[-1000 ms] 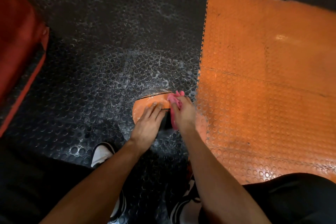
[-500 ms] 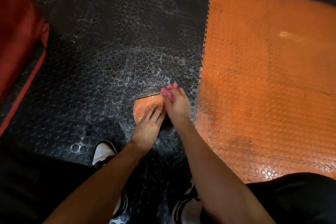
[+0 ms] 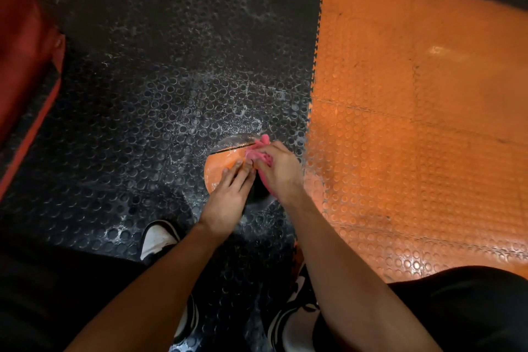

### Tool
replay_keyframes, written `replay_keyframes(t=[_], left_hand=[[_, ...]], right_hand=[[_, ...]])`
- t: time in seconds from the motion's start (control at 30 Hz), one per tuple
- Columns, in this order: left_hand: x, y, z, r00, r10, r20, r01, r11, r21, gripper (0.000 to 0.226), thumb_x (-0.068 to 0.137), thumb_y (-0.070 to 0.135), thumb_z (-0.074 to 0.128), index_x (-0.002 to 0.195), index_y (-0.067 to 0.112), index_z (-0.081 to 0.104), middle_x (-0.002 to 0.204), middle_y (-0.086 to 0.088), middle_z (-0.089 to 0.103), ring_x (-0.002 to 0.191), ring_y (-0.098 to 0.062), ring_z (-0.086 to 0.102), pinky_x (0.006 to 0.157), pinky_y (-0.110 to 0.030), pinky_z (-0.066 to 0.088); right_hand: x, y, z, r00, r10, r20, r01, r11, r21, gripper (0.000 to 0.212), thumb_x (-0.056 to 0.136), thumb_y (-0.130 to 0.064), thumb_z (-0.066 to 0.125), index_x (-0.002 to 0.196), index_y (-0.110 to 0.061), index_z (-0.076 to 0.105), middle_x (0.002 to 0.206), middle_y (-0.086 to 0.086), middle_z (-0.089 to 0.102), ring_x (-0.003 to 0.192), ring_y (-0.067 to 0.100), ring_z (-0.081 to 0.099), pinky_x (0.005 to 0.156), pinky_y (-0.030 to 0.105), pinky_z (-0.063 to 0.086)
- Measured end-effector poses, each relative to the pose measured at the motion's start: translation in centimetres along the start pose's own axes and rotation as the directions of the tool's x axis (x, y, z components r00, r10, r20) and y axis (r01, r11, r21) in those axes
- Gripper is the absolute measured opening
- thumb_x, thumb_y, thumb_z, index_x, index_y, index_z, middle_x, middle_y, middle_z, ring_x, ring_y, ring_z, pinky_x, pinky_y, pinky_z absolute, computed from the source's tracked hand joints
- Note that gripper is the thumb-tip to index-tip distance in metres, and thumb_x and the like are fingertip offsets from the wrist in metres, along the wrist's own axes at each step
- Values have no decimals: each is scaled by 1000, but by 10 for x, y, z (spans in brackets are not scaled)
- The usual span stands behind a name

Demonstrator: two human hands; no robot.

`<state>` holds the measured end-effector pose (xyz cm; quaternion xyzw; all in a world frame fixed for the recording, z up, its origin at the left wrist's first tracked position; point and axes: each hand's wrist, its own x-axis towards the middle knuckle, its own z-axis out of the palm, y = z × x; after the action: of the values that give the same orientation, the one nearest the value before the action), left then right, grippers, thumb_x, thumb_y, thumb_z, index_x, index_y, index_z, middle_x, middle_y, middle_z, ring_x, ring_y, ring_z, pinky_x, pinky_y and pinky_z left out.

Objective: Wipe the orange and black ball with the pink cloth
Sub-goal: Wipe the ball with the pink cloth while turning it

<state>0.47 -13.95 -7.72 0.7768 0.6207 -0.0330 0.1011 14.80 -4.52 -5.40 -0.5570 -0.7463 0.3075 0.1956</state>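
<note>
The orange and black ball (image 3: 221,164) sits on the black studded floor, just left of the orange mat's edge. Its near side is hidden under both hands. My left hand (image 3: 228,197) rests flat on the ball's orange panel, fingers straight. My right hand (image 3: 281,170) grips the bunched pink cloth (image 3: 258,151) and presses it on the ball's top right, by the black seam. Part of the cloth pokes out past my fingers; another strip shows under my wrist.
Black studded floor mat (image 3: 160,88) dusted with white powder lies under the ball. An orange studded mat (image 3: 414,123) fills the right. A red padded object (image 3: 23,65) stands at the left. My two shoes (image 3: 157,240) are near the ball.
My right hand with the cloth slid from the ball's right side up and left across its top. The left hand stayed resting on the ball.
</note>
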Motion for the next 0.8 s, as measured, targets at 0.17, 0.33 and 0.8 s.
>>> replay_keyframes(t=[0.17,0.33,0.8], left_hand=[[0,-6,4,998,-7,-56,4,998,-56,104,65,2,91,154,4,37,164,-10,25,151,-33,24,120,-45,26],[4,-7,-7,995,-23,-99,10,991,-133,88,67,1,88,146,0,49,153,-16,46,145,-35,38,114,-52,43],[-1,-6,-3,990,-11,-138,-14,984,-178,75,79,3,79,147,-1,48,156,-18,44,145,-39,38,107,-55,47]], right_hand=[[36,-2,-5,987,158,-21,-159,987,-41,37,102,-49,60,123,-24,76,133,3,69,110,19,70,96,32,55],[20,-5,5,999,49,1,-49,999,-3,21,100,-39,68,115,-27,78,129,-5,69,106,12,71,96,35,60],[31,13,-7,890,456,-29,-445,879,172,43,96,-46,67,124,-14,73,113,4,77,94,16,71,94,34,60]])
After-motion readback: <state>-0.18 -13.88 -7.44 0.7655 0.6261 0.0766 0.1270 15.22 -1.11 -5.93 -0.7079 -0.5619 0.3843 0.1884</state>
